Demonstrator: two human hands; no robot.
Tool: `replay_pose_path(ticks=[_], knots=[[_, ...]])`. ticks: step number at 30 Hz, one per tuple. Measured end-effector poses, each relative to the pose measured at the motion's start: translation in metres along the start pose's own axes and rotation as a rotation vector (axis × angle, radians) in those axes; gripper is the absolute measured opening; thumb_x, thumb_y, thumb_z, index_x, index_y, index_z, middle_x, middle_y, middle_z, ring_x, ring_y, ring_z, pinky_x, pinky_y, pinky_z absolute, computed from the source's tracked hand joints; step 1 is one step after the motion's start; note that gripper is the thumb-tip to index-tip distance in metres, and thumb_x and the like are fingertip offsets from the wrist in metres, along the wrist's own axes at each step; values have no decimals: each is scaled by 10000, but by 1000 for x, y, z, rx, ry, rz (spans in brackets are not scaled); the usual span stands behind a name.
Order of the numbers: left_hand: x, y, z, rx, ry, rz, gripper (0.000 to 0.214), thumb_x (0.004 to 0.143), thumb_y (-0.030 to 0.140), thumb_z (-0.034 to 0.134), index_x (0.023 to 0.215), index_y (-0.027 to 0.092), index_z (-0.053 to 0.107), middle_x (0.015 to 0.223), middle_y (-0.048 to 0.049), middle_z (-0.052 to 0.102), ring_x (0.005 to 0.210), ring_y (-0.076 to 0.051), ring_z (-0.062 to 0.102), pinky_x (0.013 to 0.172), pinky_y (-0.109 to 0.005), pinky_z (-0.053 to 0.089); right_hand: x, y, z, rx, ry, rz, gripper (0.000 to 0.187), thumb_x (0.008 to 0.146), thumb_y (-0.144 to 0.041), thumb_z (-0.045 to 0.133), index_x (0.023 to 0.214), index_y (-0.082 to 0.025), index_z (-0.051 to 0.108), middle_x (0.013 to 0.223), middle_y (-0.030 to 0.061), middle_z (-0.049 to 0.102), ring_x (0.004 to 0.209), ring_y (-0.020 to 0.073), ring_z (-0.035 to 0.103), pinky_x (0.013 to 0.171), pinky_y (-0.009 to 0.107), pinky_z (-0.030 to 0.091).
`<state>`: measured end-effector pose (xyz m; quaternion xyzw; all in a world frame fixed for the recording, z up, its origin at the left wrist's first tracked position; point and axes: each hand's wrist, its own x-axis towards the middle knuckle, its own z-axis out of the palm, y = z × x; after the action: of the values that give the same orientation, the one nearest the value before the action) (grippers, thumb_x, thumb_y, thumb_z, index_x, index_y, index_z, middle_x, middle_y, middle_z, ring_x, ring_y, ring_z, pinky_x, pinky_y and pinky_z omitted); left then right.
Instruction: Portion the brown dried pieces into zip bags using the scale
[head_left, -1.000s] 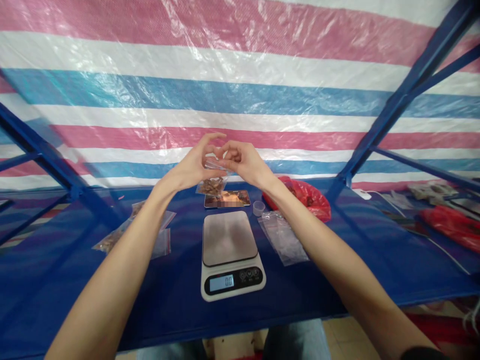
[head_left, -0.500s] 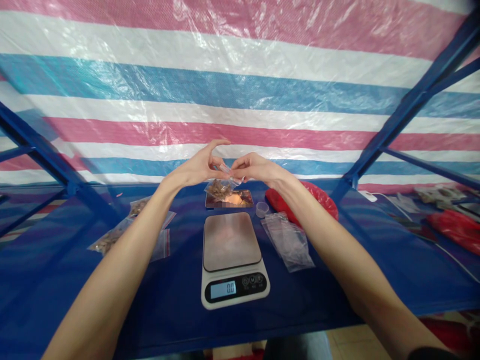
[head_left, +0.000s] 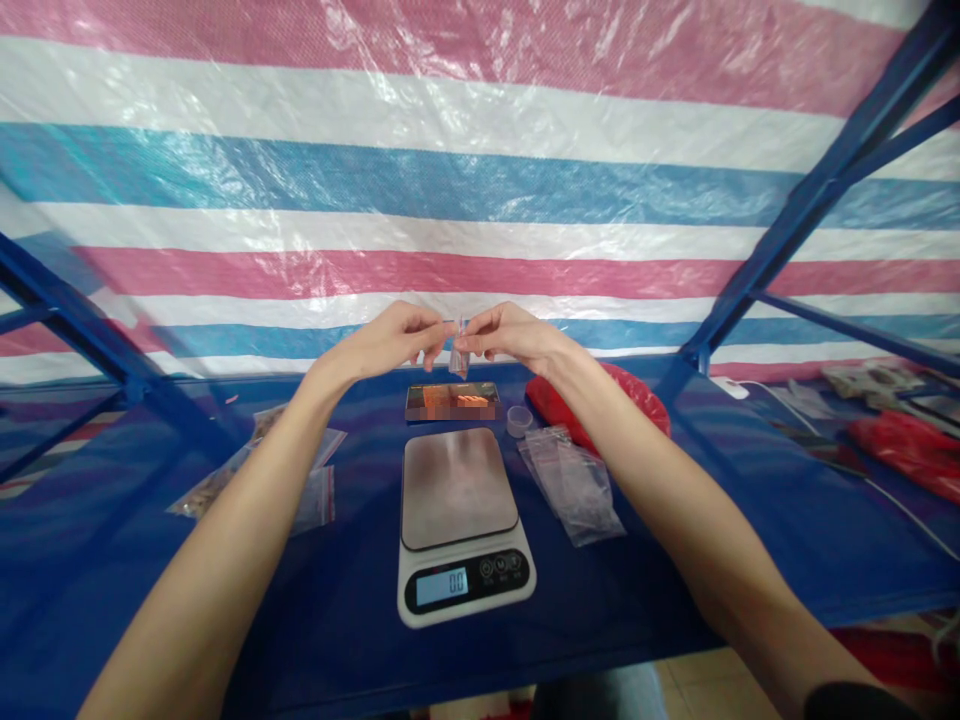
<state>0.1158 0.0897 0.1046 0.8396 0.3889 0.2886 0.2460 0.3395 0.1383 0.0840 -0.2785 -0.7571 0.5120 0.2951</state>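
Observation:
A small clear zip bag hangs in the air above the phone, seen nearly edge-on, so its contents are hard to make out. My left hand pinches its upper edge from the left. From the other side, my right hand grips the bag between thumb and fingers. Below lies a phone with its screen lit. Nearer to me stands a white kitchen scale with a bare steel plate, and its display reads 0.0.
Flat clear zip bags and a small plastic cup lie right of the scale, by a red plastic bag. Filled zip bags sit partly behind my left forearm. Blue frame posts flank the blue shelf.
The zip bag has turned from showing its brown contents to nearly edge-on. My left fingers, spread before, have closed in on its top edge. The view has shifted slightly.

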Motion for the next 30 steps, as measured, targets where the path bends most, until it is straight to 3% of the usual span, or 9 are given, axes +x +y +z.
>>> replay_pose_path(ticks=[3,9,15,21,25,30], knots=[[1,6,8,-122,-107,-21,546,987,610,562,708,164,708,687,-60,736,649,-147,678,619,-260,482,-1,-4,4,-5,42,-14,193,686,-341,882,704,-175,785,614,-13,675,591,97,507,582,277,349],[4,6,20,-258,-113,-106,580,996,627,532,763,144,753,712,-100,775,675,-182,734,694,-296,573,-2,-10,10,-47,-70,-75,304,697,-425,896,792,-149,811,749,45,753,697,156,620,696,327,467],[1,0,19,-412,-168,-126,416,976,515,594,854,150,752,809,-105,792,766,-204,762,730,-321,596,-3,-10,5,-129,3,-90,353,695,-475,897,709,-154,751,637,-10,646,643,125,532,631,298,392],[3,-5,10,-196,-80,-62,288,891,354,653,667,175,685,682,-52,730,668,-146,670,660,-266,505,-4,-12,5,-146,20,-97,261,774,-388,814,712,-155,714,638,-14,610,628,119,504,615,293,349],[-2,-5,-7,-50,-94,-92,224,835,292,644,642,187,686,593,-24,688,584,-131,620,573,-248,421,-2,-14,9,-321,210,-99,160,764,-226,710,628,-151,671,584,-6,576,605,125,476,585,300,318],[-7,11,-7,90,-4,-140,311,809,321,636,531,182,639,494,-12,601,473,-103,498,480,-250,313,2,-14,15,-582,359,-144,275,756,-269,744,568,-183,563,553,-22,506,596,118,405,581,309,282]])
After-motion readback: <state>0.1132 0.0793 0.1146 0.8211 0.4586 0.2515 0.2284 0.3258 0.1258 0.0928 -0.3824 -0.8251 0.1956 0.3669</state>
